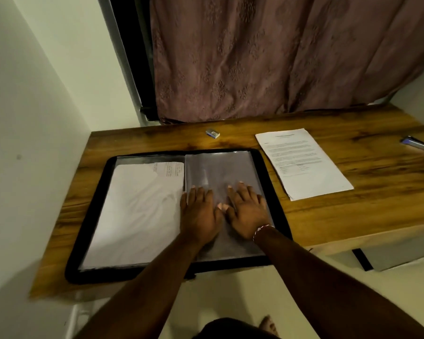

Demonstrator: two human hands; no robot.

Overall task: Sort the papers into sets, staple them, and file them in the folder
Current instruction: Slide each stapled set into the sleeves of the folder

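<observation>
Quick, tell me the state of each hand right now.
Left hand: open, fingers flat on the clear sleeve, holding nothing.
Right hand: open, flat on the same sleeve, holding nothing.

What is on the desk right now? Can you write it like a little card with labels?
folder: open, flat on the table
left side: white papers inside a sleeve
right side: clear sleeve, looks empty
left hand: flat on the clear sleeve
right hand: flat on the clear sleeve, beside the left hand
loose papers: printed set on the table, right of the folder
stapler: far right, untouched
small box: behind the folder
</observation>
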